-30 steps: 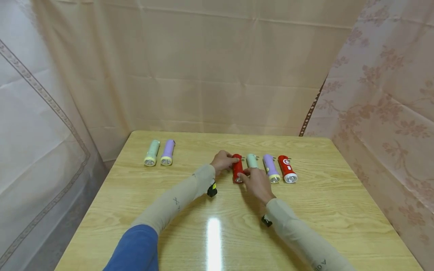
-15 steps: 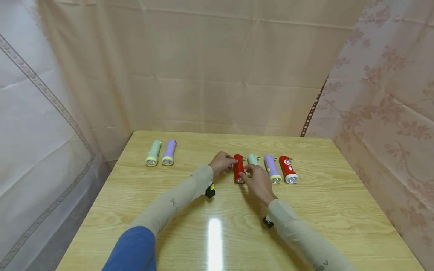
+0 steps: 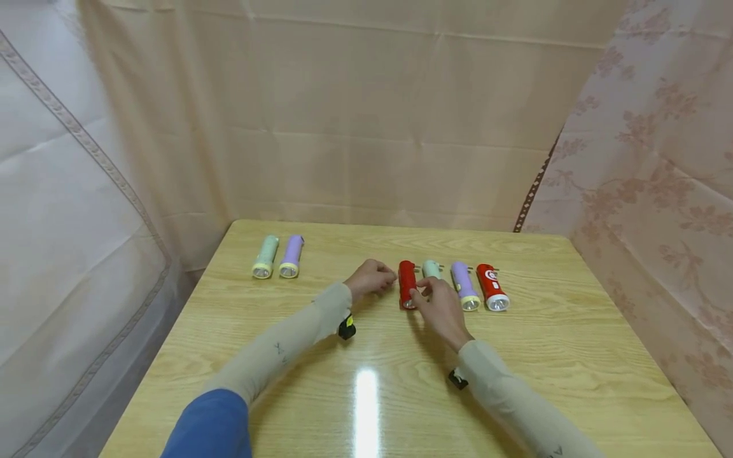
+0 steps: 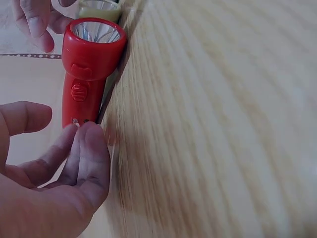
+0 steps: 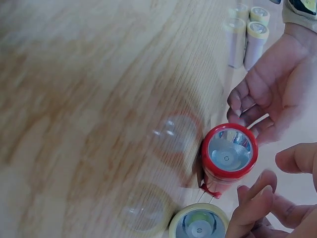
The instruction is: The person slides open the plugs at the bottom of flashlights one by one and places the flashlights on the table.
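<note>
A plain red flashlight (image 3: 407, 284) lies on the table, its lens end towards me. My left hand (image 3: 371, 279) is just left of it, thumb apart from the bent fingers; in the left wrist view the fingertips (image 4: 91, 136) are at the flashlight's tail. My right hand (image 3: 441, 312) hovers at its right side near the lens, thumb and fingers spread and not gripping it in the right wrist view. Beside it, partly hidden by the right hand, lies a mint green flashlight (image 3: 431, 268). Further right are a purple flashlight (image 3: 464, 284) and a red flashlight with a white ring (image 3: 491, 285).
At the table's back left lie another mint green flashlight (image 3: 266, 254) and another purple one (image 3: 293, 254), side by side. The wooden table (image 3: 286, 394) reaches back to a beige curtain (image 3: 366, 127). Floral cloth (image 3: 658, 191) hangs on the right.
My left hand has let go of the plain red flashlight and drawn slightly left. My right thumb and fingers have loosened a little by its lens end. The flashlights keep their row.
</note>
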`<action>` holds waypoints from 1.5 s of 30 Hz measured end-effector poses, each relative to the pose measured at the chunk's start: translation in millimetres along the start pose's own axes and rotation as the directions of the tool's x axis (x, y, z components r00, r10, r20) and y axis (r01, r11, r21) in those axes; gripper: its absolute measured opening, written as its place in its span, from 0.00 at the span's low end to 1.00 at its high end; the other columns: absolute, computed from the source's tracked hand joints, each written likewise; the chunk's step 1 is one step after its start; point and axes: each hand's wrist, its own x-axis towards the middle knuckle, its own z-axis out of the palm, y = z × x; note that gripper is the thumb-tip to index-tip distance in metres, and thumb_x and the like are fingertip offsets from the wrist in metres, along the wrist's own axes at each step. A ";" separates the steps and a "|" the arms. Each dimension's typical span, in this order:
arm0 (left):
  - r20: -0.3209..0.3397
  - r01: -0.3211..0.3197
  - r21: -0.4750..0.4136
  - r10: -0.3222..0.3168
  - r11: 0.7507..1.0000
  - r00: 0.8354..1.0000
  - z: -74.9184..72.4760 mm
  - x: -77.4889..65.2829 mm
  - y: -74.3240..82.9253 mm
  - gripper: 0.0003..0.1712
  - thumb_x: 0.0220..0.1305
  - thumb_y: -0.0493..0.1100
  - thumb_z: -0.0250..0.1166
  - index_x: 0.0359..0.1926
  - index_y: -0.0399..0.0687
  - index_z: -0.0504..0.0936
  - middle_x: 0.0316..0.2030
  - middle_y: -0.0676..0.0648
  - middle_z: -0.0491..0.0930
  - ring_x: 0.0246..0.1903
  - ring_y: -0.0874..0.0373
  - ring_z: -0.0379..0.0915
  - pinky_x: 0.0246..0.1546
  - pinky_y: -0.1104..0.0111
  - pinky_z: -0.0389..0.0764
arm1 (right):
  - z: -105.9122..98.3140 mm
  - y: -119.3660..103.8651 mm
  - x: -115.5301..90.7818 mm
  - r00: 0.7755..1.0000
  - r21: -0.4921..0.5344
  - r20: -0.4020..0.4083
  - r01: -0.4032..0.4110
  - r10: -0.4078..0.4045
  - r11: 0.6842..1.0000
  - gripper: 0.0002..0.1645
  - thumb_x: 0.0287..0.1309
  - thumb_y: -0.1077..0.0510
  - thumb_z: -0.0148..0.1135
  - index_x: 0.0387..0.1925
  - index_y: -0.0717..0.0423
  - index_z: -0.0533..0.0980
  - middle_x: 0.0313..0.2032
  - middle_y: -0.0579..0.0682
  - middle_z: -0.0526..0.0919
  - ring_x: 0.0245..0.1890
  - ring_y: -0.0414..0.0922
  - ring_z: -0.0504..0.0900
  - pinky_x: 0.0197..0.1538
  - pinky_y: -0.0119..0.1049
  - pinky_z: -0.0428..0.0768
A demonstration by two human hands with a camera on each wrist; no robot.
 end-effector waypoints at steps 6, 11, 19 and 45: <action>0.057 -0.068 -0.023 0.069 0.997 0.996 -7.8 -16.0 -3.6 0.16 0.76 0.42 0.60 0.53 0.33 0.83 0.47 0.40 0.84 0.43 0.50 0.81 0.45 0.62 0.85 | -0.9 -1.2 -5.3 1.000 0.023 0.001 0.019 -0.019 1.000 0.15 0.68 0.51 0.66 0.47 0.58 0.81 0.34 0.51 0.83 0.29 0.45 0.77 0.29 0.36 0.73; 0.105 -0.128 -0.046 0.132 0.991 0.986 -13.1 -33.9 -3.9 0.17 0.78 0.42 0.59 0.55 0.30 0.81 0.52 0.33 0.81 0.49 0.42 0.81 0.51 0.58 0.84 | -3.5 -1.6 -15.0 0.999 0.051 0.035 -0.006 0.005 0.999 0.15 0.68 0.49 0.66 0.46 0.56 0.80 0.34 0.50 0.84 0.25 0.42 0.75 0.24 0.33 0.72; 0.146 -0.152 -0.026 0.154 0.988 0.977 -18.8 -63.7 -10.6 0.20 0.77 0.46 0.62 0.54 0.31 0.81 0.46 0.37 0.83 0.46 0.41 0.82 0.49 0.55 0.85 | -3.5 -4.9 -30.7 0.994 0.093 0.111 -0.028 0.017 0.995 0.13 0.68 0.49 0.66 0.44 0.53 0.79 0.33 0.49 0.83 0.27 0.43 0.78 0.27 0.35 0.75; 0.229 -0.149 0.002 0.144 0.989 0.963 -20.7 -106.5 -25.2 0.17 0.77 0.48 0.61 0.51 0.38 0.84 0.42 0.40 0.85 0.41 0.49 0.82 0.41 0.58 0.86 | 6.8 -12.9 -51.7 0.963 0.123 0.267 -0.013 -0.020 0.992 0.11 0.68 0.47 0.68 0.42 0.49 0.81 0.29 0.42 0.83 0.30 0.39 0.79 0.29 0.35 0.78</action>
